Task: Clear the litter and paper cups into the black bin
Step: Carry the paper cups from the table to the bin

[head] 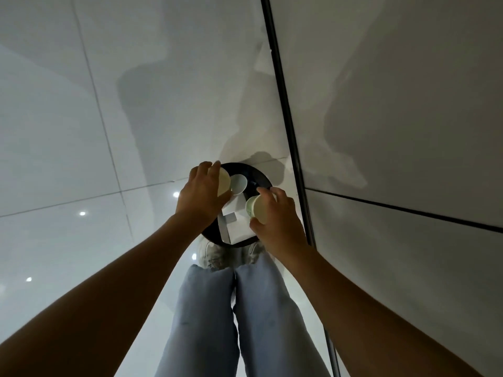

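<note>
**Two cups held over the black bin**

The black bin (pixel 260 174) stands on the glossy tiled floor (pixel 54 159), seen from straight above, and everything else is placed around it. Its round dark rim shows at the far side and again as a thin arc at the near side; the rest is covered by the hands.

Inside the bin lie white sheets of crumpled paper (pixel 239 227), filling the near half of the opening. Toward the far side of the opening a white paper cup (pixel 239 183) rests on the litter, its open mouth turned up.

The left hand (pixel 201 194) hangs over the bin's left rim. Its grip is closed around a pale cup (pixel 223 182), fingers curled over the cup's side, the cup tilted on its side just beside the cup already lying in the bin.

The right hand (pixel 277 224) hangs over the bin's right rim. Its grip is closed around a second pale cup (pixel 257 209), which is tipped so that its green-edged mouth faces the middle of the bin, above the white paper.

On the near side of the bin, partly under its rim, are two light shoes (pixel 215 254) and pale blue trouser legs (pixel 217 322). To the bin's right a dark strip (pixel 288 131) runs along the foot of a grey wall (pixel 408 104).
</note>
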Available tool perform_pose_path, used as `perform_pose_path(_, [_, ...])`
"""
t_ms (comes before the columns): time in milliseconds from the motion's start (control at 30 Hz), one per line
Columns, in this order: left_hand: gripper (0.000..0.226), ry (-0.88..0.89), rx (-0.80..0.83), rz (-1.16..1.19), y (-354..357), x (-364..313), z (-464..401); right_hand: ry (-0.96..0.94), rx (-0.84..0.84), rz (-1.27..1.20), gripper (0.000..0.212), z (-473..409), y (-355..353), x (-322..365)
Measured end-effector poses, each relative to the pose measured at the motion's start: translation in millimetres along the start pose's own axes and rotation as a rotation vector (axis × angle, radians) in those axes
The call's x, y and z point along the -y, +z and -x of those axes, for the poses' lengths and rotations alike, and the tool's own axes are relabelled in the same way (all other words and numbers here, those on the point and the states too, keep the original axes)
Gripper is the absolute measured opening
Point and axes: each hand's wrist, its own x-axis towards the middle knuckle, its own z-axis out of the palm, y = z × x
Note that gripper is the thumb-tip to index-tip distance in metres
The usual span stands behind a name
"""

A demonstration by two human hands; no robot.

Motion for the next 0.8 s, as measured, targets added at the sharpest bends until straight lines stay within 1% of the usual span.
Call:
perform_pose_path(100, [0.076, -0.005, 0.044, -0.026, 24, 8, -9, 0.006, -0.006, -0.016, 0.067, -9, 15, -10])
perform_pose_path(233, [0.077, -0.021, 0.063, -0.054, 46, 18, -7, 0.008, 0.005, -0.034, 0.067, -14, 28, -14])
perform_pose_path(367, [0.078, -0.021, 0.084, -0.106, 59, 26, 2, 0.005, -0.008, -0.042, 0.067, -17, 36, -11])
perform_pose_path(500, [0.073, 0.004, 0.118, -0.099, 66, 34, 4, -0.023, -0.024, -0.009, 0.065, -22, 38, -6])
perform_pose_path(567, [0.073, 0.000, 0.105, -0.074, 66, 38, 2, -0.034, -0.033, 0.007, 0.065, -25, 38, -2])
perform_pose_path(700, [0.073, -0.062, 0.046, -0.021, 61, 44, 0, -0.063, -0.049, 0.035, 0.066, -33, 39, 4])
perform_pose_path(800, [0.070, -0.080, 0.045, 0.006, 55, 52, 13, -0.069, -0.035, 0.048, 0.064, -32, 42, 12])
